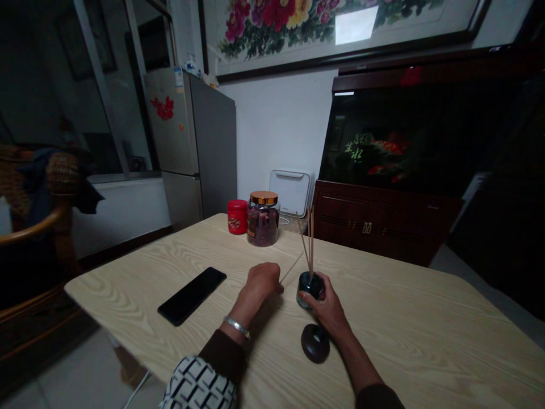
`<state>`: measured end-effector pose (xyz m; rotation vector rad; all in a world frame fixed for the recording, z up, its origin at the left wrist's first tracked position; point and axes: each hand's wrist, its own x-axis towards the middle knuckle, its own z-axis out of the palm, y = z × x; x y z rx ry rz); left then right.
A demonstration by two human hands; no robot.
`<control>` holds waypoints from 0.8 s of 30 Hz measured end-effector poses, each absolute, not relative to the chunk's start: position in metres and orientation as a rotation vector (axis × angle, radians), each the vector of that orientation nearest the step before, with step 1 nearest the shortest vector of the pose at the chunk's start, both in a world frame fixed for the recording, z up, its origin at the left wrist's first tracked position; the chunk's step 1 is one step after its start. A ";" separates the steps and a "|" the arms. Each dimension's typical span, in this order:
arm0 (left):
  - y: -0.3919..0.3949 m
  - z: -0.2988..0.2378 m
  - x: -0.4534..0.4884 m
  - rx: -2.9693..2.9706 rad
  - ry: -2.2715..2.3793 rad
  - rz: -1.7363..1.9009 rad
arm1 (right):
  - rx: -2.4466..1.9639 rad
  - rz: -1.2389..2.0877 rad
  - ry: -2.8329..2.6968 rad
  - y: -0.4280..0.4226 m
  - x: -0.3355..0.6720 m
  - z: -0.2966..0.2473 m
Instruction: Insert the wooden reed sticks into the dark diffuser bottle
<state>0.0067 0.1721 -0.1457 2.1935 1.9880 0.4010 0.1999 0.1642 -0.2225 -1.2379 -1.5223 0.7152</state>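
Observation:
My right hand (327, 304) is wrapped around a small dark glass diffuser bottle (304, 284) standing on the table. Several thin reed sticks (311, 241) rise from its neck, one leaning left. To the left of the bottle, my left hand (263, 281) is closed on a single reed stick (292, 267), whose free end points up and to the right. The fingertips of this hand are mostly hidden behind its back. A dark round lid (315, 343) with a hole lies on the table just below the bottle, near my right wrist.
A black phone (192, 295) lies on the wooden table (404, 318) at left. Toward the back edge stand a red canister (237, 217) and a clear jar (263, 221) with a copper-coloured lid. Behind are a white appliance (290, 192), a fridge (215, 147) and an aquarium (383, 142).

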 end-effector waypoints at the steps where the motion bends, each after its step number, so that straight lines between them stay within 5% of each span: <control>1: 0.173 -0.142 0.003 2.185 1.984 0.447 | -1.229 0.721 -1.520 0.164 0.200 -0.222; 11: 0.182 -0.131 0.011 1.496 1.251 1.630 | -1.247 0.739 -1.539 0.163 0.200 -0.220; 24: 0.182 -0.118 0.033 1.402 1.053 1.917 | -1.240 0.782 -1.529 0.166 0.199 -0.224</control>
